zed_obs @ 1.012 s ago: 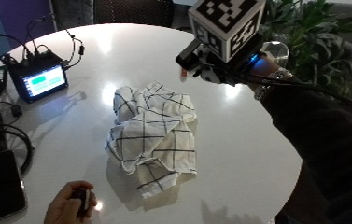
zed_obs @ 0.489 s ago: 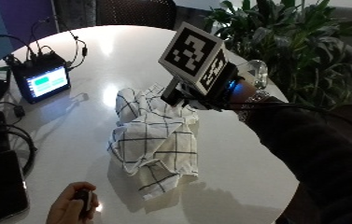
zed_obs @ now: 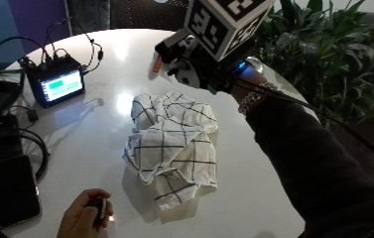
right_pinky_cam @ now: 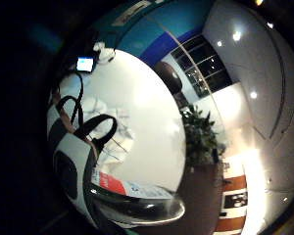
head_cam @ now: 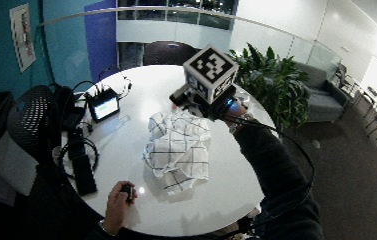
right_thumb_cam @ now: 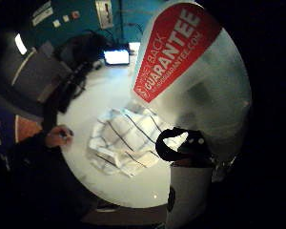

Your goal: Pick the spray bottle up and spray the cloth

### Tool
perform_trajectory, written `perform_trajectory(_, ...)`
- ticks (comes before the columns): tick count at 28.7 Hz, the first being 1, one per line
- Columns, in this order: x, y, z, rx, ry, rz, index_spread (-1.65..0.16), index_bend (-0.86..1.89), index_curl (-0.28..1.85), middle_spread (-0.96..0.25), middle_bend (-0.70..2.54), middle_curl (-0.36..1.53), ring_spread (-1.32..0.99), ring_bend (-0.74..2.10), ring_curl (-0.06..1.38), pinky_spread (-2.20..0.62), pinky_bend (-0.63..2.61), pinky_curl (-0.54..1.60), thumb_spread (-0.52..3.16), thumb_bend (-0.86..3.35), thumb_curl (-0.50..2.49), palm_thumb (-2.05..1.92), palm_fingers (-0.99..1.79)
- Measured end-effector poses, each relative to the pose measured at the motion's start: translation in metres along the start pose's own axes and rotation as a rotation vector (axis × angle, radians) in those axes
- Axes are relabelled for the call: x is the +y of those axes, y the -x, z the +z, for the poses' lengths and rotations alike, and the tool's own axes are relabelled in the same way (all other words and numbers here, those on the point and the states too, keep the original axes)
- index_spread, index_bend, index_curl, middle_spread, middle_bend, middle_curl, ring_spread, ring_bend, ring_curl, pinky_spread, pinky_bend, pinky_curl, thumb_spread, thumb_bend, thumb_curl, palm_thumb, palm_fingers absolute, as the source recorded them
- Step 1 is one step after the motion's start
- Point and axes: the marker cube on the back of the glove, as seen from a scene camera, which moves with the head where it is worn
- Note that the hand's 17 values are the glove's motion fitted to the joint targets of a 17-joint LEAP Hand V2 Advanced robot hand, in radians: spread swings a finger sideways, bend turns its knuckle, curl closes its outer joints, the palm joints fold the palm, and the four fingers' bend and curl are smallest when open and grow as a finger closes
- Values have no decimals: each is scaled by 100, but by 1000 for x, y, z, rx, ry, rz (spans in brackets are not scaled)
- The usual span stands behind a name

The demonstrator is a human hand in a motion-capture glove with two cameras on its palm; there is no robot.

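My gloved right hand (zed_obs: 206, 74) holds the spray bottle (right_thumb_cam: 190, 71), a clear plastic one with a red label, in the air just beyond the cloth (zed_obs: 173, 144). The cloth is soft, white with thin dark checks, and lies crumpled in the middle of the round white table (zed_obs: 114, 44).

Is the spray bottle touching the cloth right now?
Apart. The outside view shows the spray bottle raised in the right hand, bare table between it and the cloth.
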Motion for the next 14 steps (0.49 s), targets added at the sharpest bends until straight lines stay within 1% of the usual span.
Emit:
perform_trajectory(6,-18,21,-18,-280,-101,64,-28,18,54,-23,49,52,-20,74,45,-34,55,40,67,-3,71,88,136)
perform_trajectory(12,-28,40,-24,-502,-204,134,-28,18,54,-23,49,52,-20,74,45,-34,55,40,67,-3,72,87,136)
perform_trajectory(14,-32,45,-23,-611,-259,166,-28,18,54,-23,49,52,-20,74,45,-34,55,40,67,-3,72,87,136)
